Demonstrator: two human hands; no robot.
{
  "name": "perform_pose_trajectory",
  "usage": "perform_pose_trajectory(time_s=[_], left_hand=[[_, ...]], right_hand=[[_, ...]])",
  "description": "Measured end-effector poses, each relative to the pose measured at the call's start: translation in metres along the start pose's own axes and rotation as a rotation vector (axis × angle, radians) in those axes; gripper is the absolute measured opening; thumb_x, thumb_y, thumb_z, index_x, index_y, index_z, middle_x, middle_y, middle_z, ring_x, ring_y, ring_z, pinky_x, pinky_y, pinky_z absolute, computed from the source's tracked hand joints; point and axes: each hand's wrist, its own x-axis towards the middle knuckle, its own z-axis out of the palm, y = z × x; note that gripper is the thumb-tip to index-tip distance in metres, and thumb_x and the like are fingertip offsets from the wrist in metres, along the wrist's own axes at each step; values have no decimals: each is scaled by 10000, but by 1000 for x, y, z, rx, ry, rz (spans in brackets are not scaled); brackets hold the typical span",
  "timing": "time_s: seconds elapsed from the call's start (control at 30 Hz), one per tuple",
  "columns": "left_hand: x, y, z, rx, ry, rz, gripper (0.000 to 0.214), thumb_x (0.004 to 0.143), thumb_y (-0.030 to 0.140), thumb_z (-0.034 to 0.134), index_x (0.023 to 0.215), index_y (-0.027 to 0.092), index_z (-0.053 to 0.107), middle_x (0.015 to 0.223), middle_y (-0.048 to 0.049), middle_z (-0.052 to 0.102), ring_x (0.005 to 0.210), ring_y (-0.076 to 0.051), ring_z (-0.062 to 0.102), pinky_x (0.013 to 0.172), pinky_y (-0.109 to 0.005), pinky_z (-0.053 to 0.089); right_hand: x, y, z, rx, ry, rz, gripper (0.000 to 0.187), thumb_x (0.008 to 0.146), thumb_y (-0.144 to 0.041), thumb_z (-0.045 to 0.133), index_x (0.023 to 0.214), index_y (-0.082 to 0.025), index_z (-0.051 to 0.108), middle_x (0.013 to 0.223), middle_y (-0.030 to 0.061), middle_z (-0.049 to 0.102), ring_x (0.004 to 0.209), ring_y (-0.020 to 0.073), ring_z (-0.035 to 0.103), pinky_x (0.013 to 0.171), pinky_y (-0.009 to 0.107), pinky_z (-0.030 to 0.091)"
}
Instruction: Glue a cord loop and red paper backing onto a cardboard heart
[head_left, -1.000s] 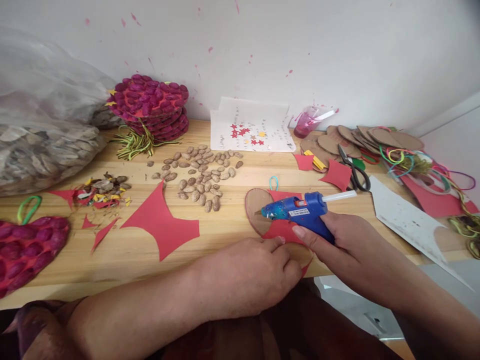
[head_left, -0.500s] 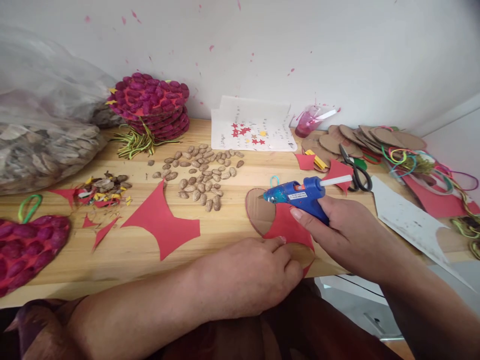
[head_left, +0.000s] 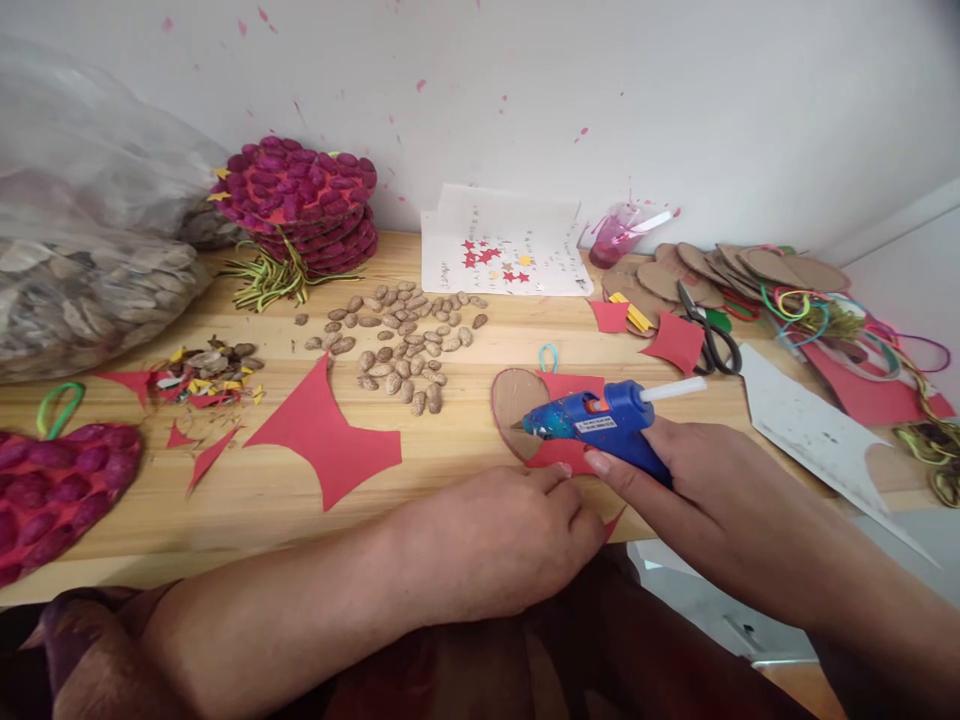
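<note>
My right hand (head_left: 697, 475) is wrapped round the handle of a blue glue gun (head_left: 611, 420) with a white glue stick out of its back. The gun's nozzle points left, just over a rounded cardboard piece (head_left: 511, 395) near the table's front edge. Red paper (head_left: 551, 458) covers much of that piece, and a light-blue loop (head_left: 549, 357) sticks out beyond its far edge. My left hand (head_left: 517, 540) rests at the near edge with curled fingers, gripping the piece and its paper. The gun and both hands partly hide it.
Shelled-off peanuts (head_left: 405, 350) lie loose mid-table. Red paper scraps (head_left: 330, 440) are to the left, scissors (head_left: 709, 335) and cardboard ovals (head_left: 780, 268) to the right. Purple-studded pieces (head_left: 300, 200) are stacked at the back beside plastic bags (head_left: 90, 290). A plastic cup (head_left: 611, 240) stands by the wall.
The glue gun in my right hand has moved nearer to me, its nozzle shifting toward the near side of the cardboard. My left hand has stayed in place.
</note>
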Motion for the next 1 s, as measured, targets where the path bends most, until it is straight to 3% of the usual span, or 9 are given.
perform_pose_trajectory(time_s=[0.53, 0.87, 1.0], left_hand=[[2, 0, 0, 2, -15, -7, 223, 937, 141, 492, 1127, 96, 599, 1061, -108, 682, 1041, -251, 633, 875, -342, 548], [1, -1, 1, -10, -14, 9, 207, 919, 127, 497, 1098, 81, 591, 1031, -114, 678, 961, -251, 637, 858, -368, 551], [0, 0, 0, 2, -20, 9, 193, 918, 135, 508, 1085, 100, 599, 1050, -120, 678, 958, -256, 639, 830, -367, 551]], right_hand=[[-12, -2, 2, 19, -75, 72, 537, 947, -655, 337, 620, -251, 474, 561, 54, 573, 470, 177, 469, 476, 311, 294], [-15, -5, 1, 108, -56, 25, 417, 948, -581, 440, 746, -243, 578, 587, 36, 614, 461, 168, 463, 466, 310, 279], [-16, -3, 2, 277, -78, 52, 421, 935, -575, 497, 695, -236, 565, 610, 24, 616, 517, 158, 489, 490, 294, 319]])
